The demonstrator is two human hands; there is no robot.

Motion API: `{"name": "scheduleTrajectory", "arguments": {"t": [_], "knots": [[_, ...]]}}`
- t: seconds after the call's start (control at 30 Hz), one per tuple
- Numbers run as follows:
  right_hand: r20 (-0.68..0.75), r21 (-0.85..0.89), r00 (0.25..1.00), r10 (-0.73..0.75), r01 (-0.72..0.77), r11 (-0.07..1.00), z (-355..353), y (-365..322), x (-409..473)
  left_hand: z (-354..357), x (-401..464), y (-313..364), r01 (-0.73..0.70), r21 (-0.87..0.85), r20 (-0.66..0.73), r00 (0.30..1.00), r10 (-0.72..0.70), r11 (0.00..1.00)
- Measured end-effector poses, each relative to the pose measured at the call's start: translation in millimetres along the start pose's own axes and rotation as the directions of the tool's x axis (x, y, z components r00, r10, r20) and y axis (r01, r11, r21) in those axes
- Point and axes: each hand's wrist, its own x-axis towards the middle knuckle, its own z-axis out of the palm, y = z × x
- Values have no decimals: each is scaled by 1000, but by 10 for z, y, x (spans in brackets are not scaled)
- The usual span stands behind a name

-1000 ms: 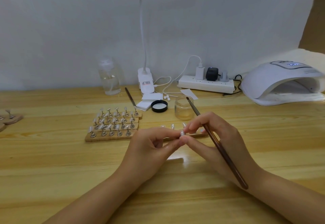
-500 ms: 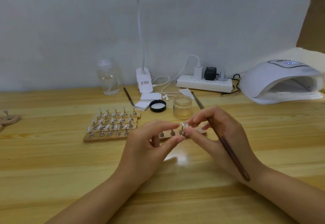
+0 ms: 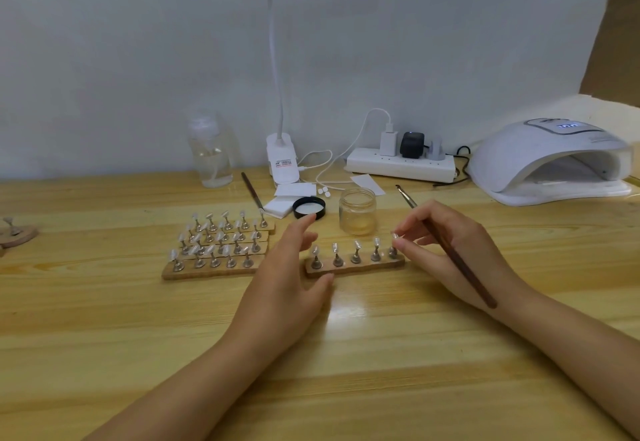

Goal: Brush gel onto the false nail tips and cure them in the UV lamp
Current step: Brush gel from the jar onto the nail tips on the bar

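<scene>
The last nail tip (image 3: pixel 394 235) has just been seated on the end peg of the wooden strip (image 3: pixel 355 267), pinched by the right hand (image 3: pixel 446 250), which also grips the brush (image 3: pixel 457 260). The left hand (image 3: pixel 287 277) has been released, fingers relaxed. Gel brushing can be resumed; the UV lamp (image 3: pixel 554 160) waits, well apart.

Hands (image 3: pixel 446 250) flank nail strip (image 3: pixel 355 266) — brush (image 3: pixel 460 264) held.
</scene>
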Motion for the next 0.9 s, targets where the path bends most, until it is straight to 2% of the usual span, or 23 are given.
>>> {"name": "scheduleTrajectory", "arguments": {"t": [0.17, 0.27, 0.37, 0.43, 0.53, 0.7, 0.9], "knots": [[25, -78, 1000, -5, 7, 997, -4, -11, -5, 5, -6, -20, 36, 12, 29, 999, -36, 999], [-37, -113, 999, -19, 15, 994, -8, -58, -17, -1, -5, -17, 53, -29, 16, 998, -53, 998], [-158, -27, 983, -96, 93, 995, 3, -177, -24, -8, 5, 2, 26, -103, -23, 999, -28, 994], [-213, 88, 966, -147, 169, 982, 48, -267, -63, -18, 2, 23, 1, -148, -54, 999, -9, 989], [-189, 243, 960, -208, 251, 937, 163, -387, -137, -33, 1, 52, -37, -161, -75, 997, 25, 986], [-136, 110, 944, -300, 315, 943, 258, -431, -155, -51, 3, 98, -78, -200, -94, 994, 60, 977], [-157, -9, 922, -353, 357, 934, 279, -429, -153, -56, -1, 123, -62, -233, -98, 994, 40, 970]]}}
